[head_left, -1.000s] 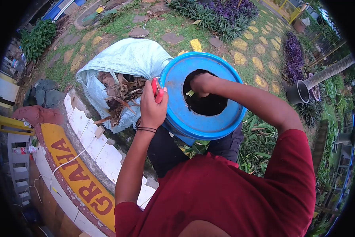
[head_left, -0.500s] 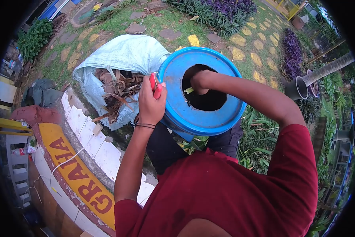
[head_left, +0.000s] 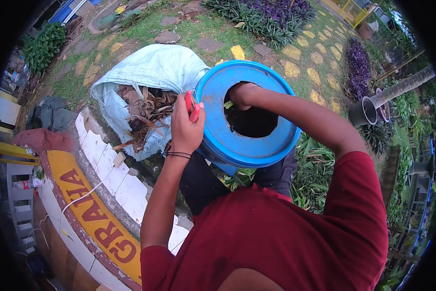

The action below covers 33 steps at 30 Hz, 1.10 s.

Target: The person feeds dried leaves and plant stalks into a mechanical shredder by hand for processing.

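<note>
My left hand (head_left: 187, 130) is closed round red-handled pruning shears (head_left: 194, 113), handles upward with a thin wire loop at their tip; the blades are hidden. It is beside the left rim of a blue plastic drum (head_left: 211, 109), which stands between my legs. Through the round hole in the drum's top reaches my right hand (head_left: 245, 95), its fingers hidden inside near the hole's far left edge. A short pale green stalk (head_left: 228, 104) shows just below it. Whether this hand grips anything cannot be seen.
A pale woven sack (head_left: 155, 63) filled with dry brown leaves (head_left: 147, 109) lies open left of the drum. A curved yellow lettered wall (head_left: 92, 208) runs at lower left. Cut green leaves (head_left: 315, 167) lie at right, near a potted trunk (head_left: 366, 111).
My right hand has shifted slightly toward the far left edge of the hole, and the drum top tilts a little. My left hand keeps its hold on the pruning shears.
</note>
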### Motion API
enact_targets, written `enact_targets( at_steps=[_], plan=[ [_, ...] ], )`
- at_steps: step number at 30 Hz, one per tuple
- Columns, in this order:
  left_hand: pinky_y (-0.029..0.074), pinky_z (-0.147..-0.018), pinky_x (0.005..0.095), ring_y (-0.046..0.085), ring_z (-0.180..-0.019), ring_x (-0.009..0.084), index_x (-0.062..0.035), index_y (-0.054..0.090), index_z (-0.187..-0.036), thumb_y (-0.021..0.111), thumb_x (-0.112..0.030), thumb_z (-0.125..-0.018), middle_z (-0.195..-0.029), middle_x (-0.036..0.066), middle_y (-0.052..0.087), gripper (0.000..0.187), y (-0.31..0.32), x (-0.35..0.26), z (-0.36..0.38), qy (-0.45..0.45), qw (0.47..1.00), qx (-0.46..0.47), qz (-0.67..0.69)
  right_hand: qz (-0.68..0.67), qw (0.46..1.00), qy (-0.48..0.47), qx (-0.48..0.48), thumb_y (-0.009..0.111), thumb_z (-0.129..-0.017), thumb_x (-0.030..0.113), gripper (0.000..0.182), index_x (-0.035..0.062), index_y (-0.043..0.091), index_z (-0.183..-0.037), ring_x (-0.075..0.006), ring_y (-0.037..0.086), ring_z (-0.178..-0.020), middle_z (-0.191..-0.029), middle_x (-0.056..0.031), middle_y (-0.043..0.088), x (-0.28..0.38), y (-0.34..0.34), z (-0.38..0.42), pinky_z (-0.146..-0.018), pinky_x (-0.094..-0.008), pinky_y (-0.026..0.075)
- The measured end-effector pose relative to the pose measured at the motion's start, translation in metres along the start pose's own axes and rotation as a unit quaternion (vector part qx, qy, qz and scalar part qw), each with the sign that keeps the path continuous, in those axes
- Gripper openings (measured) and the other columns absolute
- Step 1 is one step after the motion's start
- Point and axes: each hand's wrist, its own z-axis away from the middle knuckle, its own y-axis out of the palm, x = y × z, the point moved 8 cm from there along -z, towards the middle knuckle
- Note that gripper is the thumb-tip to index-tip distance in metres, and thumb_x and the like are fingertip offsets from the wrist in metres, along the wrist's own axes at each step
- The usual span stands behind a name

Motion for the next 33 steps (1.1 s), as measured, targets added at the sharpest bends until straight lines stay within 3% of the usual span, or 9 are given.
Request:
enact_targets(
  at_steps=[2,5,13,23,25,26,29,30,33],
  plan=[
    [0.044,-0.074,0.0489,0.056,-0.082,0.0449,0.0016,0.049,-0.102,0.064,-0.014,-0.092,-0.087,0.023,0.055,0.024,0.0,-0.002,0.002,0.008,1.0,-0.008,0.006,0.009,0.997,0.055,0.062,0.074,-0.08,0.015,0.037,0.0057,0.073,-0.116,-0.0328,0.065,-0.119,-0.127,-0.0163,0.068,0.0,0.032,-0.004,-0.093,-0.044,0.054],
    [0.044,-0.073,0.0487,0.055,-0.081,0.0442,0.0014,0.049,-0.102,0.064,-0.014,-0.092,-0.086,0.023,0.055,0.023,-0.001,-0.003,0.001,0.005,1.0,-0.01,0.011,-0.02,0.997,0.063,0.049,0.072,-0.076,0.006,0.033,0.0029,0.075,-0.109,-0.0354,0.067,-0.113,-0.118,-0.022,0.069,-0.002,0.042,-0.012,-0.089,-0.0447,0.056],
    [0.044,-0.071,0.0482,0.055,-0.079,0.0436,0.0012,0.048,-0.1,0.064,-0.014,-0.093,-0.085,0.022,0.055,0.022,0.0,-0.004,0.0,0.003,1.0,-0.005,0.012,0.026,0.991,0.026,0.127,0.07,-0.079,0.009,0.032,0.0022,0.075,-0.11,-0.0341,0.066,-0.115,-0.12,-0.0213,0.069,0.009,0.042,0.009,-0.088,-0.0456,0.057],
    [0.044,-0.072,0.0478,0.055,-0.078,0.0428,0.0007,0.047,-0.098,0.063,-0.013,-0.093,-0.083,0.021,0.054,0.022,0.001,-0.002,0.0,-0.006,1.0,0.012,0.009,-0.039,0.996,-0.01,-0.073,0.076,-0.075,0.011,0.037,0.0039,0.074,-0.111,-0.0355,0.067,-0.114,-0.12,-0.0199,0.069,0.0,-0.011,0.007,-0.091,-0.0456,0.056],
    [0.044,-0.072,0.0472,0.055,-0.077,0.0427,0.0007,0.047,-0.098,0.063,-0.014,-0.093,-0.083,0.021,0.053,0.022,0.0,-0.001,0.001,0.005,1.0,0.001,-0.014,-0.001,0.999,0.026,0.019,0.075,-0.075,0.01,0.037,0.004,0.074,-0.112,-0.0339,0.068,-0.113,-0.119,-0.0196,0.07,0.006,0.022,0.003,-0.088,-0.0454,0.057],
    [0.044,-0.072,0.0472,0.055,-0.077,0.0427,0.0007,0.047,-0.098,0.063,-0.014,-0.093,-0.083,0.021,0.053,0.022,-0.001,-0.002,0.0,0.007,1.0,-0.001,-0.013,-0.013,1.0,0.009,0.007,0.072,-0.073,0.006,0.029,-0.0005,0.075,-0.101,-0.0371,0.07,-0.106,-0.11,-0.0227,0.072,0.01,0.029,0.006,-0.084,-0.0457,0.058],
    [0.044,-0.072,0.047,0.054,-0.077,0.0433,0.0005,0.047,-0.097,0.063,-0.015,-0.093,-0.083,0.021,0.053,0.023,0.002,-0.001,0.003,-0.007,1.0,0.007,0.011,0.002,0.999,0.013,0.035,0.072,-0.073,0.007,0.029,0.0006,0.075,-0.101,-0.0361,0.07,-0.106,-0.11,-0.0221,0.072,0.015,0.027,0.008,-0.084,-0.0453,0.058],
    [0.044,-0.072,0.0469,0.054,-0.077,0.0434,0.0006,0.047,-0.097,0.063,-0.015,-0.093,-0.083,0.021,0.053,0.023,0.001,-0.002,0.001,0.005,1.0,0.004,0.0,0.043,0.997,0.023,0.057,0.071,-0.081,0.012,0.033,0.0076,0.074,-0.114,-0.0319,0.068,-0.112,-0.12,-0.0144,0.071,0.015,0.021,0.009,-0.086,-0.0427,0.057],
    [0.044,-0.072,0.0471,0.054,-0.077,0.0436,0.0008,0.047,-0.097,0.063,-0.016,-0.094,-0.083,0.022,0.053,0.023,0.001,-0.001,0.0,0.006,1.0,0.004,-0.011,0.071,0.993,0.022,0.096,0.071,-0.082,0.013,0.033,0.0117,0.074,-0.115,-0.03,0.068,-0.111,-0.121,-0.0101,0.071,0.012,0.014,0.002,-0.084,-0.0408,0.056]
  ],
)
